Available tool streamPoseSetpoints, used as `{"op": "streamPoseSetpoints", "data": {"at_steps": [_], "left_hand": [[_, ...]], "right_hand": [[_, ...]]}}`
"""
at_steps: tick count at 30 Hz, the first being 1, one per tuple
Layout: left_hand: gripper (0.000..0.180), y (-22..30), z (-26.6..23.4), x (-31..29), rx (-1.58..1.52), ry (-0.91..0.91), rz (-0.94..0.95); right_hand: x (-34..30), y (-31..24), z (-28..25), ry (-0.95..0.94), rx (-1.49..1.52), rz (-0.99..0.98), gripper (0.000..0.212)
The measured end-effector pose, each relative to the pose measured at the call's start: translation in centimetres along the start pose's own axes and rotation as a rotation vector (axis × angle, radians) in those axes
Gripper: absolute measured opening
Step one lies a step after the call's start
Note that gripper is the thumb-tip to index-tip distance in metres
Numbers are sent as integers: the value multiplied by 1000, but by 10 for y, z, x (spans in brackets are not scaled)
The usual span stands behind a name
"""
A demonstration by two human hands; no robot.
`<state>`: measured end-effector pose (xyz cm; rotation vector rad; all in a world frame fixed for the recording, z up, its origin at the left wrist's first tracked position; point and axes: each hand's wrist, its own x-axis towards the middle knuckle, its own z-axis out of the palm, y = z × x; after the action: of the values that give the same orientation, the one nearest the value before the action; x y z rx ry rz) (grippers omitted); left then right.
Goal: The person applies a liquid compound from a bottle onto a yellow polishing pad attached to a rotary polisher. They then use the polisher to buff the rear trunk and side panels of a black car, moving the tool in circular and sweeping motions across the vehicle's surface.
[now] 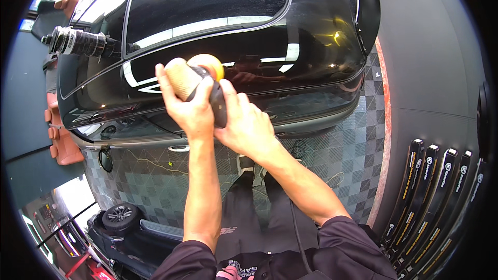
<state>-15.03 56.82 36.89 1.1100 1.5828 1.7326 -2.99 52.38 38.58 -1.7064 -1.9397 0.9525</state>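
My left hand (192, 109) and my right hand (245, 127) are together in front of a glossy black car's side (249, 67). Between them is a handheld polisher (219, 105) with a dark body and a round yellow-orange foam pad (210, 65). The fingers of my right hand wrap round its dark body. My left hand is closed about a tan, ribbed rounded part (181, 79) at the polisher's head; whether it belongs to the tool, I cannot tell. The pad is close to the glossy panel; contact is not clear.
A dark cable (298, 228) runs down past my legs. Checkered floor tiles (150, 176) carry a thin yellow cord. A shock absorber (78, 42) stands left. Reddish-brown seats (65, 142), a second dark vehicle (129, 243) and several long black boxes (430, 192) are around.
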Motion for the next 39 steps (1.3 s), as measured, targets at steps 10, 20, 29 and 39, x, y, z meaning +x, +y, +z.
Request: {"op": "streamPoseSetpoints", "data": {"at_steps": [10, 20, 29, 39], "left_hand": [[101, 13, 87, -35, 163, -145, 70], [102, 38, 128, -125, -31, -612, 16], [52, -69, -183, -233, 931, -1221, -536], [39, -94, -362, -296, 622, -815, -1732]], "right_hand": [[-5, 46, -65, -10, 2, 243, 95], [-79, 150, -97, 225, 663, 240, 78], [-280, 223, -69, 44, 1561, 691, 64], [-348, 204, -14, -68, 1789, 1063, 78]]}}
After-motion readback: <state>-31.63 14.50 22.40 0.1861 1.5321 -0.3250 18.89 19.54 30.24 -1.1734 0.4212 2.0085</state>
